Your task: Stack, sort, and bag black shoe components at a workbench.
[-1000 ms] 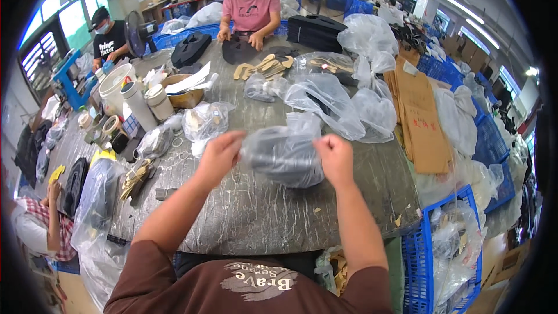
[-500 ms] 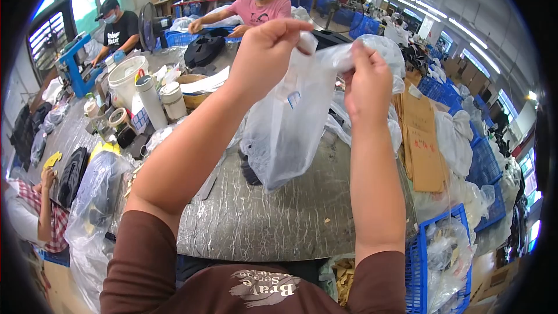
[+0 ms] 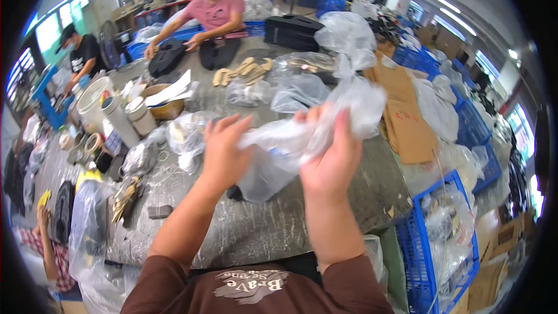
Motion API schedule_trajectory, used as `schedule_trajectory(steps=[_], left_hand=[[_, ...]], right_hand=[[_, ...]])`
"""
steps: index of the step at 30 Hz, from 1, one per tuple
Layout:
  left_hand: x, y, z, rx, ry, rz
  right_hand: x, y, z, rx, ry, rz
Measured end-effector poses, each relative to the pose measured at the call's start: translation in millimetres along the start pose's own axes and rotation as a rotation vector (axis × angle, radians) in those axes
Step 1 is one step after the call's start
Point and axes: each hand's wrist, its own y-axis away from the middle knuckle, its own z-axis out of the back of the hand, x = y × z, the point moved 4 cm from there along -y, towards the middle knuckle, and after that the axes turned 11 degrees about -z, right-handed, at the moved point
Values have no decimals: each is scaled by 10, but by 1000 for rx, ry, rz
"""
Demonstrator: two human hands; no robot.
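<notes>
A clear plastic bag (image 3: 279, 145) hangs crumpled over the worktable, bunched and blurred by motion. My right hand (image 3: 331, 166) is closed round its gathered part, and the upper end puffs out beyond the thumb. My left hand (image 3: 225, 151) is at the bag's left end, fingers apart and smeared; the plastic reaches its inner side. Under the bag's lower edge a small dark thing (image 3: 234, 193) shows in part. Beyond my hands lie tan curved pieces (image 3: 244, 72) and more clear bags (image 3: 302, 93). A dark grey block (image 3: 160, 211) rests left of my left forearm.
Tan strips (image 3: 125, 200), a white bottle (image 3: 119, 119), a jar (image 3: 141, 116) and a bucket (image 3: 93, 102) crowd the left. Flattened cardboard (image 3: 407, 122) and a blue crate (image 3: 414, 256) are at right. A co-worker in pink (image 3: 215, 14) handles black padded pieces (image 3: 167, 58) across the table.
Both hands have come down and nearer. The bag, hanging long and stretched between them before, is now bunched in my right hand. My left fingers have spread. The view has turned rightward.
</notes>
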Motion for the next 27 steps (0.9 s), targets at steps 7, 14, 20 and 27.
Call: schedule_trajectory(steps=[7, 14, 20, 27], left_hand=[[-374, 595, -832, 13, 1776, 790], [-533, 947, -874, 513, 608, 93], [-565, 932, -957, 698, 626, 59], [-351, -48, -1593, 783, 334, -167]], right_hand=[[-621, 1229, 1263, -416, 77, -550], [1120, 617, 2664, -916, 1219, 122], [2545, 292, 3941, -1147, 2401, 362], [2237, 19, 4441, -628, 2005, -686]])
